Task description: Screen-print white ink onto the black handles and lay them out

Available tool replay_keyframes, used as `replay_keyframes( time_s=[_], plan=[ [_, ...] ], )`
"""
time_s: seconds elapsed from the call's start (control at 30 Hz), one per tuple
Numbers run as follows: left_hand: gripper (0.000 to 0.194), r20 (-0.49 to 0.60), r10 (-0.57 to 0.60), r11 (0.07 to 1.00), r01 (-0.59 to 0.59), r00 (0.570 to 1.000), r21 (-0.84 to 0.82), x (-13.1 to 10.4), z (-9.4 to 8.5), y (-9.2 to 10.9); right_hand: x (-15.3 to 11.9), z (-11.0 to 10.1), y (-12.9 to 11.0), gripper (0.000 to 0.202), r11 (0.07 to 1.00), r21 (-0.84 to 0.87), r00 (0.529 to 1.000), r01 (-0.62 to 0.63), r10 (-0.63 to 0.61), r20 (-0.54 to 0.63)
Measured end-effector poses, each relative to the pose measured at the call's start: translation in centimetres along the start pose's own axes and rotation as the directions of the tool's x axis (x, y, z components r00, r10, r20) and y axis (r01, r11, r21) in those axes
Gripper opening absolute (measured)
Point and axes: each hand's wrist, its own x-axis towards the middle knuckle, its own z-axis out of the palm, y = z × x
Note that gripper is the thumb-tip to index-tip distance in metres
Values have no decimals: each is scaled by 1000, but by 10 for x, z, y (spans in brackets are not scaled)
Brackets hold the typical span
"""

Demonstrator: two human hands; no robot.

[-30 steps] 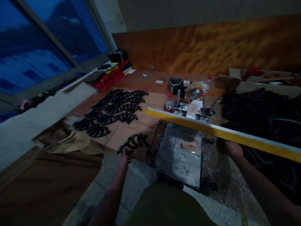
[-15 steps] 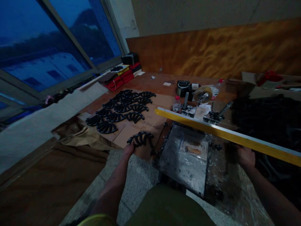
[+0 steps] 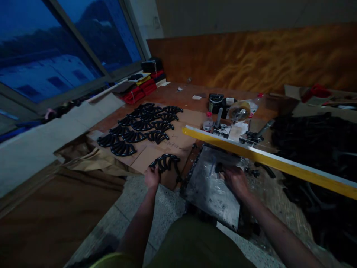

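My left hand (image 3: 152, 178) is closed at the near left end of a row of glossy curved black pieces (image 3: 165, 162), like short tubes or handles, on the cardboard (image 3: 178, 144). Its fingers pinch the end of that row. Over the metal plate (image 3: 200, 186), my right hand (image 3: 235, 180) is closed around a dark piece (image 3: 219, 167); only its end shows, beside a clear plastic bag. Further left on the cardboard lie several fan-shaped groups of the same black pieces (image 3: 134, 136).
A long yellow bar (image 3: 237, 146) crosses above the plate. Beyond it stand toggle clamps (image 3: 252, 137), a tape roll (image 3: 239, 111), a bottle (image 3: 208, 123) and a black tub (image 3: 216, 103). A dark heap (image 3: 312, 137) covers the right side. One loose black piece (image 3: 269, 171) lies right of the plate.
My right hand has moved left, from beside the heap to above the plate, with a dark piece in it. The left hand stays at the row's near end. The view has shifted slightly.
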Motion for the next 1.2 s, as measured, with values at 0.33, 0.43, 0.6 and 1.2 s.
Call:
replay_keyframes(
  time_s=[0.33,0.43,0.6,1.2],
  plan=[
    [44,57,251,968,-252,966,9,14,19,-5,65,22,-104,32,987,131,982,94,-113,148],
    [43,69,265,963,-268,962,31,25,16,-13,106,57,-158,27,965,237,931,111,-185,315],
    [43,74,284,957,-287,956,33,37,15,-21,147,101,-197,27,967,254,880,-22,-102,463],
    [46,181,492,863,-450,852,-229,82,11,-27,176,136,-204,32,887,357,881,-292,104,462]
  ],
)
